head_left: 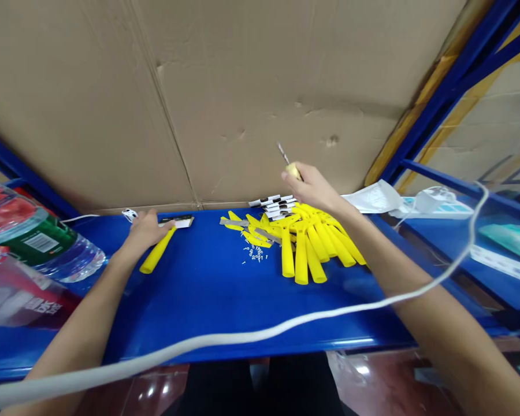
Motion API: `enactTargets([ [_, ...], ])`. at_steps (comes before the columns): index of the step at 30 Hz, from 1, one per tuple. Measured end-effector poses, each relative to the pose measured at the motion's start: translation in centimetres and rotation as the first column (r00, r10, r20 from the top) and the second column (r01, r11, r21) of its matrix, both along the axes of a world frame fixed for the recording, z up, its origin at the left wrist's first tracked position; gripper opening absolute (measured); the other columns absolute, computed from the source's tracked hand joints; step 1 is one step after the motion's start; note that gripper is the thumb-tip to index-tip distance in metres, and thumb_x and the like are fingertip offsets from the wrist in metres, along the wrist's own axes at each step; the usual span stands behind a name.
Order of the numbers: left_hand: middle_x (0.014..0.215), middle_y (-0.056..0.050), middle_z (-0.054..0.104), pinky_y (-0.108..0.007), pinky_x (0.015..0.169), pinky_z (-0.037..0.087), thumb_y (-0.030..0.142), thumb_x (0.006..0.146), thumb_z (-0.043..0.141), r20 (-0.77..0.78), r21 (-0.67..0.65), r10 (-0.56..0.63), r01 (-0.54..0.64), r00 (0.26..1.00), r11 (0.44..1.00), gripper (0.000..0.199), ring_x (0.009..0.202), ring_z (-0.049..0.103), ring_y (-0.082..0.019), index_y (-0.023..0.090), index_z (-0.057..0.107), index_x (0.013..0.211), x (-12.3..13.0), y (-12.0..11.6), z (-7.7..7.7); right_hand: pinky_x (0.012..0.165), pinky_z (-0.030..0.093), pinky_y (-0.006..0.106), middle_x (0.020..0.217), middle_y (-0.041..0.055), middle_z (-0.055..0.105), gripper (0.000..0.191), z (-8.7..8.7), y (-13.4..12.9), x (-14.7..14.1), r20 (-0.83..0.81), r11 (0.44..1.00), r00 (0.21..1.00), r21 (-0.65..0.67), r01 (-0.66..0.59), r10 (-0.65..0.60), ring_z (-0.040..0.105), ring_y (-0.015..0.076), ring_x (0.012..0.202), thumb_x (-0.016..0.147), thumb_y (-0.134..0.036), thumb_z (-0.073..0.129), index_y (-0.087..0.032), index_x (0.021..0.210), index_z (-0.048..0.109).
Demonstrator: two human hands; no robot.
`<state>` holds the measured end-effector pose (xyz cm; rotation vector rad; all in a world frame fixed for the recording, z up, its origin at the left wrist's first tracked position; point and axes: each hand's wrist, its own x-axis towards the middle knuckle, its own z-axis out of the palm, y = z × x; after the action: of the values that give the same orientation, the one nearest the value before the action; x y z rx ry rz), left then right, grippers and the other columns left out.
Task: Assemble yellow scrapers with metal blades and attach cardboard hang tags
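My left hand (146, 229) is closed at the upper end of a yellow-handled scraper (158, 253) lying on the blue shelf. A black and white piece (182, 222) sticks out at the head of this scraper, right of the fingers. My right hand (314, 184) grips a screwdriver (293, 170) by its yellowish handle. Its metal shaft points up and left, raised above the shelf. Below the right hand is a pile of yellow handles (302, 257). Left of the pile lie loose yellow plates (255, 238), grey blades and several small screws (255, 253).
Black and white sleeved pieces (272, 205) lie behind the pile, against the cardboard wall (225, 115). A large bottle (43, 242) and a red pouch (26, 294) stand left. A white cable (260, 335) crosses in front. A white mask (377, 197) and power strip (442, 208) lie right.
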<state>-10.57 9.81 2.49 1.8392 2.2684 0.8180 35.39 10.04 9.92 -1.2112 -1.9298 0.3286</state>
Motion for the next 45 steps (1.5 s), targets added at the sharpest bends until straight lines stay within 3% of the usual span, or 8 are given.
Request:
enactTargets([
  [4, 0.144, -0.024, 0.072, -0.061, 0.125, 0.041, 0.047, 0.091, 0.072, -0.139, 0.118, -0.144, 0.161, 0.98, 0.98, 0.05, 0.146, 0.056, -0.05, 0.018, 0.074, 0.132, 1.9, -0.2, -1.1, 0.068, 0.038, 0.037, 0.075, 0.0055, 0.064, 0.041, -4.2, -2.0, 2.2, 0.308, 0.984, 0.936, 0.0, 0.181, -0.172, 0.061, 0.0243, 0.072, 0.109, -0.053, 0.055, -0.027, 0.079, 0.045],
  [9, 0.137, -0.019, 0.076, -0.06, 0.126, 0.043, 0.047, 0.1, 0.068, -0.037, 0.216, -0.541, 0.535, 0.84, 0.817, 0.042, 0.134, 0.066, -0.042, 0.021, 0.076, 0.132, 8.9, -3.8, -2.0, 0.088, 0.056, 0.047, 0.115, 0.0208, 0.077, 0.025, -7.5, -2.9, 3.0, 0.537, 0.989, 0.836, -0.025, 0.148, -0.112, 0.074, 0.0397, 0.108, 0.103, -0.044, 0.068, -0.021, 0.107, 0.061],
  [14, 0.145, -0.012, 0.077, -0.062, 0.134, 0.034, 0.046, 0.108, 0.066, 0.1, 0.142, -0.76, 0.746, 0.643, 0.65, 0.038, 0.141, 0.066, -0.035, 0.027, 0.077, 0.139, 14.1, -8.4, -3.3, 0.107, 0.056, 0.06, 0.128, 0.0248, 0.075, 0.025, -8.3, -2.7, 3.0, 0.597, 0.998, 0.801, -0.019, 0.065, -0.041, 0.069, 0.0456, 0.127, 0.109, -0.04, 0.063, -0.017, 0.118, 0.063],
  [19, 0.141, -0.012, 0.076, -0.057, 0.12, 0.052, 0.04, 0.106, 0.071, 0.145, 0.107, -0.839, 0.834, 0.525, 0.541, 0.036, 0.134, 0.068, -0.033, 0.03, 0.077, 0.14, 14.5, -9.5, -3.9, 0.112, 0.055, 0.061, 0.134, 0.0268, 0.074, 0.023, -8.1, -2.9, 3.4, 0.618, 0.996, 0.786, -0.05, 0.074, -0.027, 0.067, 0.0462, 0.132, 0.108, -0.032, 0.065, -0.014, 0.123, 0.064],
  [29, 0.105, -0.008, 0.082, -0.047, 0.101, 0.054, 0.04, 0.105, 0.071, 0.171, 0.144, -0.784, 0.772, 0.597, 0.62, 0.019, 0.101, 0.072, -0.028, 0.029, 0.087, 0.105, 14.1, -8.6, -4.1, 0.09, 0.058, 0.051, 0.115, 0.0121, 0.081, 0.013, -7.1, -3.4, 3.7, 0.384, 0.99, 0.922, -0.141, 0.005, 0.05, 0.078, 0.0379, 0.104, 0.103, -0.034, 0.073, -0.025, 0.106, 0.064],
  [38, 0.101, -0.009, 0.085, -0.049, 0.101, 0.056, 0.042, 0.099, 0.077, 0.306, 0.21, -0.748, 0.725, 0.589, 0.656, 0.018, 0.095, 0.074, -0.03, 0.031, 0.091, 0.098, 14.9, -9.1, -3.3, 0.087, 0.057, 0.047, 0.113, 0.0093, 0.086, 0.036, -5.7, -4.9, 2.5, -0.043, 0.992, 0.997, 0.113, -0.056, 0.061, 0.08, 0.0339, 0.1, 0.096, -0.047, 0.086, -0.028, 0.089, 0.055],
  [41, 0.111, -0.01, 0.086, -0.046, 0.1, 0.06, 0.045, 0.101, 0.076, 0.482, 0.226, -0.686, 0.679, 0.545, 0.698, 0.023, 0.104, 0.077, -0.031, 0.03, 0.091, 0.11, 15.6, -10.1, -2.1, 0.089, 0.058, 0.046, 0.112, 0.0089, 0.086, 0.047, -5.8, -5.7, 1.4, -0.152, 0.984, 0.984, 0.166, -0.064, 0.089, 0.082, 0.0328, 0.103, 0.095, -0.052, 0.088, -0.029, 0.084, 0.049],
  [45, 0.116, -0.011, 0.086, -0.041, 0.091, 0.065, 0.048, 0.095, 0.085, 0.766, 0.178, -0.527, 0.665, 0.369, 0.725, 0.037, 0.101, 0.081, -0.03, 0.028, 0.087, 0.127, 16.0, -11.4, -0.8, 0.09, 0.06, 0.048, 0.098, 0.0056, 0.085, 0.057, -6.2, -6.8, -0.6, -0.264, 0.977, 0.952, 0.186, -0.106, 0.154, 0.082, 0.0314, 0.098, 0.09, -0.057, 0.093, -0.03, 0.08, 0.044],
])
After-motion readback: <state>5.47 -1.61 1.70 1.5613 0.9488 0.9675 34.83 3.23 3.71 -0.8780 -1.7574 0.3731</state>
